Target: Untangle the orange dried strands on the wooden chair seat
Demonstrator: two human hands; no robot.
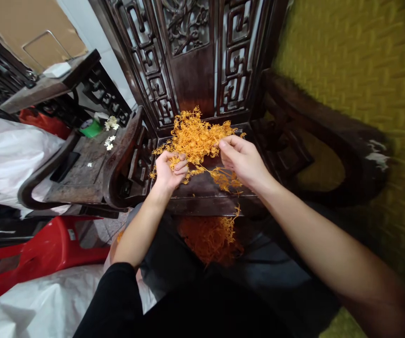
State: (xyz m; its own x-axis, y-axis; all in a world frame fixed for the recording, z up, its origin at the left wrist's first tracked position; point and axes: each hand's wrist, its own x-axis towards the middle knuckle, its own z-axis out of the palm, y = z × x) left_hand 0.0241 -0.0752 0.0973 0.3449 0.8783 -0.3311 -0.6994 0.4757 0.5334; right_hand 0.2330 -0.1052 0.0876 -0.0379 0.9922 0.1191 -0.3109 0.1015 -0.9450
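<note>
A heap of orange, branching plastic-looking sprigs (197, 136) lies on the seat of a dark carved wooden chair (193, 84). My left hand (169, 171) is curled at the heap's near left side, with orange sprig pieces held in the fingers and palm. At the heap's right edge my right hand (242, 157) is closed in a pinch on an orange sprig; its fingertips partly hide it. Below that hand, a looser orange sprig (223, 178) spreads over the front of the seat. More orange sprigs (211, 239) lie lower down, between my legs and below the seat edge.
Curved armrests flank the seat, the right one (332, 136) close to my right forearm. On the left, another wooden chair (79, 173) bears pale flower-shaped pieces (110, 141) and a green round item (90, 127). A red plastic stool (52, 246) and white sacks (8, 155) stand nearby.
</note>
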